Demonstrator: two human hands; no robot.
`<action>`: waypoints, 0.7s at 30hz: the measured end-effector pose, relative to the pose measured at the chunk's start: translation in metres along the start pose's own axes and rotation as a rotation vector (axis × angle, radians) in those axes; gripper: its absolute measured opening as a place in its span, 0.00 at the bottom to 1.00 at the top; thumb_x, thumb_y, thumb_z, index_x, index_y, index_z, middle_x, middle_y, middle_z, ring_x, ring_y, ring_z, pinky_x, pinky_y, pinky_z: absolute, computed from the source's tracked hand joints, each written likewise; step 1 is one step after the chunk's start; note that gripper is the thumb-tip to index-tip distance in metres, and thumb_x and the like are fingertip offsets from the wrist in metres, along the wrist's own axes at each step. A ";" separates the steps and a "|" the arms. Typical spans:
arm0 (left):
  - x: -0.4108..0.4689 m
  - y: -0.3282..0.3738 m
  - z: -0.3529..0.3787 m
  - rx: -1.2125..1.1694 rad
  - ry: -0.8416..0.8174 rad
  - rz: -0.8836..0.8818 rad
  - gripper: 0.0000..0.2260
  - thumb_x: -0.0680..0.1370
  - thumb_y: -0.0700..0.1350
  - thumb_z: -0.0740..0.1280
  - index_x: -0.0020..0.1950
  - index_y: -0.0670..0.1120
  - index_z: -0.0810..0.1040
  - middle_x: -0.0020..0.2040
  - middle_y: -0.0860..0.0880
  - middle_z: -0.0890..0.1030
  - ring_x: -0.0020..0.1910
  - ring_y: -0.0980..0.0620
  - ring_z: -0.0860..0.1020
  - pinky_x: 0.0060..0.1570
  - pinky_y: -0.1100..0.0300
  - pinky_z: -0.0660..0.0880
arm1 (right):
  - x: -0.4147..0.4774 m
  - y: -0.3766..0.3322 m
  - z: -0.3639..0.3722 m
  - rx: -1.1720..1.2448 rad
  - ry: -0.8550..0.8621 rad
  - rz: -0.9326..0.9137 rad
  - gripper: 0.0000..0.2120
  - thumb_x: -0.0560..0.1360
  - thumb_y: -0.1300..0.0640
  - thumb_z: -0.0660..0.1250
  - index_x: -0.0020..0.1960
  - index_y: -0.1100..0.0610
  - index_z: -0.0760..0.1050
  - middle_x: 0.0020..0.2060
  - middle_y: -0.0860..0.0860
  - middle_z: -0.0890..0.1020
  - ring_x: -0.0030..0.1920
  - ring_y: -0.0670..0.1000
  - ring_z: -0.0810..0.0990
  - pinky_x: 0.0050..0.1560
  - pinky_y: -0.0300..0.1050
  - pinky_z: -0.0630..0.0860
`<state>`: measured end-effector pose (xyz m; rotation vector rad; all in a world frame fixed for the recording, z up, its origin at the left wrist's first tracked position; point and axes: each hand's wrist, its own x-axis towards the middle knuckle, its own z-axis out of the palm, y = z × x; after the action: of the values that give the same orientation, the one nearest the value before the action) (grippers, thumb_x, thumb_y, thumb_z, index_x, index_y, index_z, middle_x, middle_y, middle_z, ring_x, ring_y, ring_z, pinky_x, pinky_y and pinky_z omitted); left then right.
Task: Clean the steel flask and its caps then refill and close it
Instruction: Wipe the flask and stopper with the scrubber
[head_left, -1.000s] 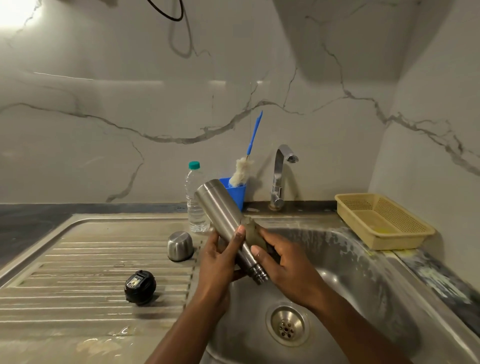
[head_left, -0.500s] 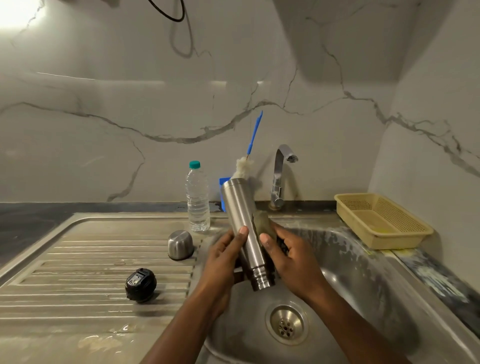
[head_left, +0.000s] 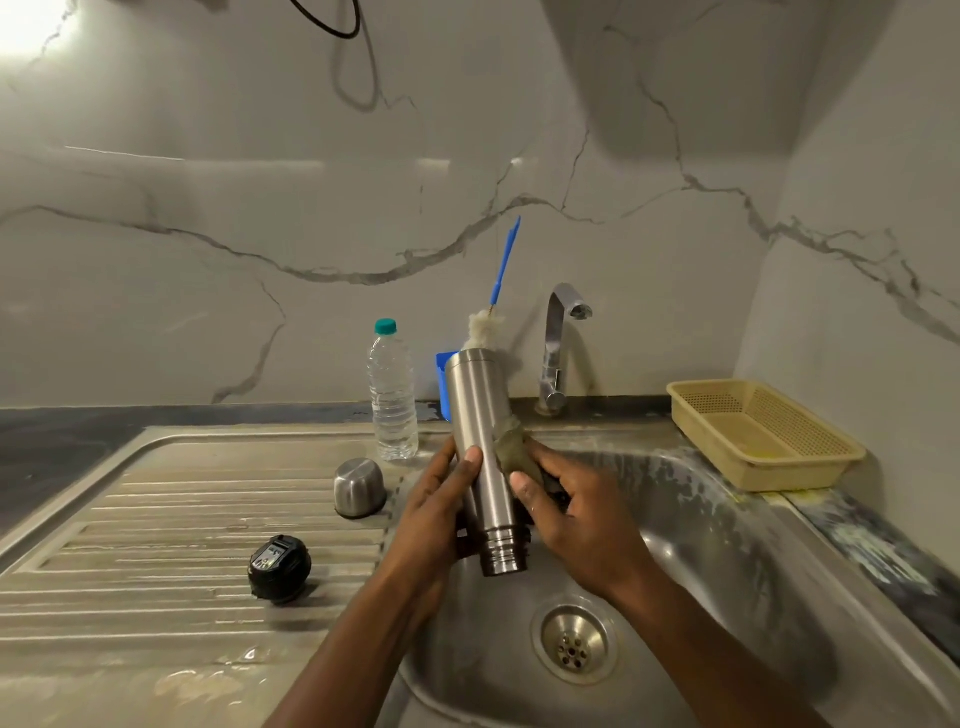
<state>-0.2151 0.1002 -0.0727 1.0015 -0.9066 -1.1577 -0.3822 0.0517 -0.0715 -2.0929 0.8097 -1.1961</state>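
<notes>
The steel flask (head_left: 480, 447) is held upside down over the sink basin (head_left: 691, 519), its threaded open mouth pointing down. My left hand (head_left: 436, 514) grips its lower body from the left. My right hand (head_left: 576, 509) presses an olive-green scrub pad (head_left: 511, 449) against the flask's right side. The steel outer cap (head_left: 358, 486) stands on the drainboard (head_left: 156, 519) near the basin's edge. The black inner stopper (head_left: 279, 567) lies further forward on the drainboard.
A clear water bottle (head_left: 392, 392) with a green lid stands at the back. A blue holder (head_left: 444, 382) with a bottle brush (head_left: 493, 301) is behind the flask. The tap (head_left: 558, 348) rises at the back; a yellow basket (head_left: 758, 434) sits right. The drain (head_left: 571, 642) lies below my hands.
The flask has swung from leaning left to nearly upright, still mouth down. My right hand with the scrub pad has slid up along its side.
</notes>
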 end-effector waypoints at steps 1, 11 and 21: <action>-0.001 0.000 0.000 0.017 -0.016 0.001 0.16 0.82 0.55 0.68 0.71 0.60 0.79 0.61 0.47 0.86 0.56 0.46 0.87 0.54 0.44 0.83 | 0.001 0.001 0.000 -0.030 0.024 -0.023 0.21 0.84 0.50 0.66 0.77 0.46 0.72 0.71 0.43 0.79 0.70 0.40 0.76 0.67 0.40 0.76; -0.010 -0.002 0.011 0.255 -0.242 -0.039 0.22 0.83 0.55 0.68 0.76 0.68 0.69 0.59 0.55 0.86 0.57 0.50 0.86 0.60 0.43 0.83 | 0.025 0.011 -0.020 0.018 0.241 0.021 0.26 0.85 0.46 0.62 0.81 0.43 0.63 0.80 0.42 0.66 0.78 0.39 0.64 0.77 0.42 0.65; -0.005 -0.005 -0.002 0.106 -0.309 -0.114 0.21 0.78 0.57 0.71 0.72 0.65 0.78 0.66 0.47 0.84 0.68 0.37 0.79 0.69 0.30 0.73 | 0.044 -0.002 -0.035 0.664 0.202 0.281 0.15 0.85 0.48 0.60 0.69 0.46 0.77 0.59 0.46 0.85 0.61 0.47 0.84 0.55 0.44 0.81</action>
<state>-0.2152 0.1052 -0.0786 0.9849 -1.1778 -1.3975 -0.3945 0.0137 -0.0326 -1.2964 0.6460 -1.3053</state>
